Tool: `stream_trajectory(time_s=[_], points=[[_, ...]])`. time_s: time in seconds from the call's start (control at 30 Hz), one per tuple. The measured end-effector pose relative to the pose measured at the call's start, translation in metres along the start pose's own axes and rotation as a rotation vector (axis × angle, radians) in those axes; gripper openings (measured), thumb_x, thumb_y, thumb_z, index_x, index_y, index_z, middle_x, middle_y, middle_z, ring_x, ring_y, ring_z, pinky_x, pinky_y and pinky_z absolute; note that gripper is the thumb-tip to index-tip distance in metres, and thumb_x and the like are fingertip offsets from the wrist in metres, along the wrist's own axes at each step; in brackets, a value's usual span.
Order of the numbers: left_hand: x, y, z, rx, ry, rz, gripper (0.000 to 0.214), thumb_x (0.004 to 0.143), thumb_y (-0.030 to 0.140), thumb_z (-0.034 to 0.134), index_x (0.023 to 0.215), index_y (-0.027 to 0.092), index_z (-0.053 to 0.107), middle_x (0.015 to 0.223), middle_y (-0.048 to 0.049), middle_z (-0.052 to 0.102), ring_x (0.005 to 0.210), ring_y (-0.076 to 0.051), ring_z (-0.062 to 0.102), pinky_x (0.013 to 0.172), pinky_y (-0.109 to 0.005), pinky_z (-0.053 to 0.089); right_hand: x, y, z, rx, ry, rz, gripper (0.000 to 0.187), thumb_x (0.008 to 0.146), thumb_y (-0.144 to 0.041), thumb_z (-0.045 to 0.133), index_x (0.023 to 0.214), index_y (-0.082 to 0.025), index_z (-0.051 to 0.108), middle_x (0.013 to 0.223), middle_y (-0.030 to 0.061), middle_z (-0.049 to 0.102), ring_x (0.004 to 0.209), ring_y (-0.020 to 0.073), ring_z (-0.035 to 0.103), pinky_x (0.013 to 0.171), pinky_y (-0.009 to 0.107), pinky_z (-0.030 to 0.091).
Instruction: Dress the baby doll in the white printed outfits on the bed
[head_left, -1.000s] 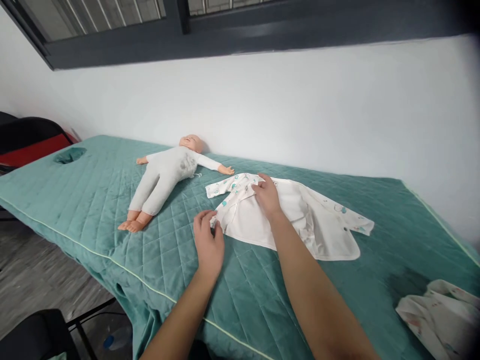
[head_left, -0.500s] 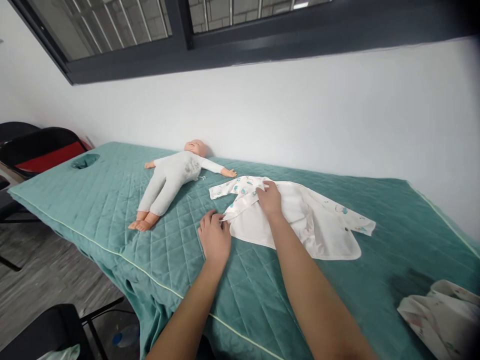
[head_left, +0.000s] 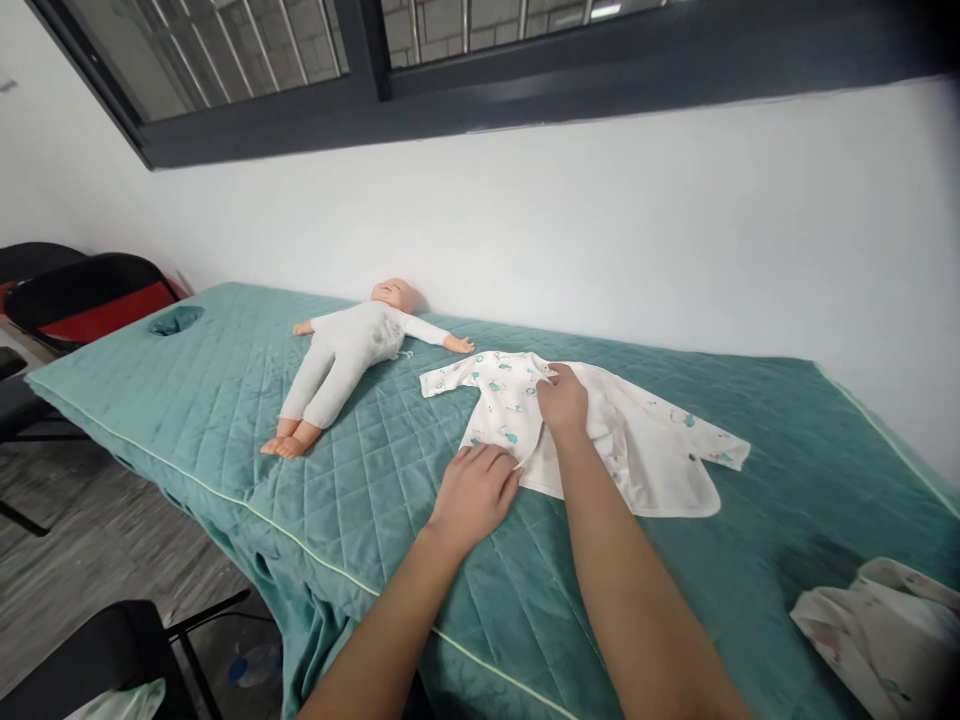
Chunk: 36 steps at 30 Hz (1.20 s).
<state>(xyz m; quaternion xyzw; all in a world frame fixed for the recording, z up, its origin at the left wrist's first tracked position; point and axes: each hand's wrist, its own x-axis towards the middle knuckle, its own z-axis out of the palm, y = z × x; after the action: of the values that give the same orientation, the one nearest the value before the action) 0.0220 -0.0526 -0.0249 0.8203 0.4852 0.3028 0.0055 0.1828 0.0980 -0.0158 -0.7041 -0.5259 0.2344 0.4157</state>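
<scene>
A white printed baby shirt [head_left: 504, 395] lies spread on the green quilted bed, its right front panel [head_left: 671, 475] folded open to show the plain lining. My left hand [head_left: 478, 490] is closed on the lower corner of the shirt's left front panel. Higher up, near the collar, my right hand [head_left: 564, 400] pinches the same panel's edge; the fingertips are partly hidden. Left of the shirt, a baby doll [head_left: 352, 355] in a white bodysuit rests on its back, arms spread, one hand close to the shirt's left sleeve.
The green quilted bed cover [head_left: 360, 480] runs along a white wall under a dark window frame [head_left: 480, 95]. A crumpled printed cloth [head_left: 885, 625] lies at the near right. Black chairs [head_left: 97, 300] stand at the left, another chair [head_left: 105, 660] at the lower left. A face hole [head_left: 176, 320] opens in the bed.
Both hands have moved right, drawing the shirt's left front panel across. It was folded back over itself and now lies with its printed side showing.
</scene>
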Motion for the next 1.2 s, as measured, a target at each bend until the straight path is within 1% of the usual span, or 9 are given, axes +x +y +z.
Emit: stream_trajectory(time_s=[0.07, 0.17, 0.3, 0.4, 0.6, 0.77, 0.93, 1.07, 1.2], points=[[0.001, -0.002, 0.001, -0.087, 0.015, -0.088, 0.024, 0.101, 0.031, 0.046, 0.096, 0.02, 0.067, 0.101, -0.0061, 0.072, 0.096, -0.022, 0.065, 0.086, -0.039, 0.049, 0.001, 0.0, -0.001, 0.024, -0.01, 0.006, 0.047, 0.079, -0.018, 0.055, 0.124, -0.017, 0.066, 0.107, 0.0111, 0.074, 0.105, 0.0286, 0.066, 0.1, 0.043, 0.047], [0.001, -0.011, 0.001, -0.319, 0.108, -0.356, 0.025, 0.101, 0.035, 0.047, 0.097, 0.02, 0.067, 0.092, -0.0048, 0.071, 0.086, -0.019, 0.065, 0.08, -0.035, 0.05, 0.003, 0.0, 0.0, 0.094, -0.048, 0.005, 0.037, 0.085, -0.032, 0.057, 0.118, -0.017, 0.068, 0.1, 0.0098, 0.074, 0.098, 0.0257, 0.068, 0.094, 0.039, 0.051], [0.002, -0.023, 0.005, -0.6, 0.421, -0.714, 0.024, 0.099, 0.034, 0.049, 0.115, 0.02, 0.059, 0.109, -0.0069, 0.069, 0.096, -0.018, 0.066, 0.084, -0.032, 0.053, 0.001, -0.002, 0.011, 0.355, -0.236, -0.054, 0.047, 0.095, -0.051, 0.044, 0.128, -0.021, 0.06, 0.101, 0.0083, 0.075, 0.085, 0.0197, 0.072, 0.08, 0.034, 0.058], [0.001, -0.027, 0.007, -0.639, 0.501, -0.772, 0.03, 0.095, 0.028, 0.051, 0.124, 0.02, 0.052, 0.122, -0.01, 0.065, 0.11, -0.019, 0.064, 0.093, -0.034, 0.053, -0.002, -0.001, 0.025, 0.465, -0.326, -0.119, 0.047, 0.09, -0.044, 0.055, 0.13, -0.02, 0.056, 0.112, 0.01, 0.074, 0.092, 0.0191, 0.072, 0.08, 0.034, 0.059], [-0.003, -0.028, 0.01, -0.415, 0.53, -0.71, 0.035, 0.088, 0.016, 0.05, 0.123, 0.021, 0.051, 0.135, -0.0132, 0.054, 0.127, -0.021, 0.055, 0.1, -0.036, 0.052, -0.004, 0.003, 0.031, 0.259, -0.201, -0.207, 0.033, 0.087, -0.03, 0.053, 0.115, -0.019, 0.066, 0.12, 0.0088, 0.071, 0.111, 0.0205, 0.066, 0.102, 0.039, 0.051], [0.007, -0.041, 0.009, -0.277, 0.476, -0.67, 0.038, 0.089, 0.017, 0.049, 0.127, 0.02, 0.053, 0.138, -0.0142, 0.056, 0.132, -0.023, 0.052, 0.108, -0.041, 0.047, -0.013, -0.001, 0.021, 0.022, -0.167, -0.264, 0.038, 0.085, -0.02, 0.051, 0.12, -0.016, 0.066, 0.13, 0.0135, 0.067, 0.125, 0.0266, 0.058, 0.115, 0.046, 0.037], [0.039, -0.074, 0.001, -0.017, 0.158, -0.786, 0.04, 0.097, 0.033, 0.046, 0.134, 0.025, 0.06, 0.131, -0.0137, 0.067, 0.134, -0.032, 0.052, 0.112, -0.056, 0.035, -0.05, -0.002, 0.011, -0.194, -0.276, -0.419, 0.04, 0.088, -0.024, 0.06, 0.127, -0.015, 0.064, 0.151, 0.017, 0.052, 0.146, 0.0325, 0.038, 0.122, 0.052, 0.021], [0.054, -0.095, 0.001, 0.073, 0.052, -0.736, 0.049, 0.099, 0.035, 0.043, 0.148, 0.03, 0.048, 0.145, -0.0108, 0.059, 0.139, -0.031, 0.047, 0.113, -0.058, 0.032, -0.083, 0.002, 0.003, -0.444, -0.344, -0.551, 0.044, 0.098, -0.033, 0.05, 0.139, -0.016, 0.057, 0.159, 0.0177, 0.042, 0.15, 0.0335, 0.032, 0.12, 0.056, 0.022], [0.061, -0.109, 0.004, 0.16, 0.018, -0.739, 0.058, 0.098, 0.036, 0.044, 0.155, 0.027, 0.039, 0.159, -0.0147, 0.043, 0.142, -0.034, 0.043, 0.113, -0.058, 0.033, -0.099, 0.004, -0.001, -0.335, -0.357, -0.545, 0.04, 0.097, -0.032, 0.051, 0.133, -0.019, 0.062, 0.155, 0.0149, 0.048, 0.148, 0.0295, 0.038, 0.121, 0.053, 0.025]])
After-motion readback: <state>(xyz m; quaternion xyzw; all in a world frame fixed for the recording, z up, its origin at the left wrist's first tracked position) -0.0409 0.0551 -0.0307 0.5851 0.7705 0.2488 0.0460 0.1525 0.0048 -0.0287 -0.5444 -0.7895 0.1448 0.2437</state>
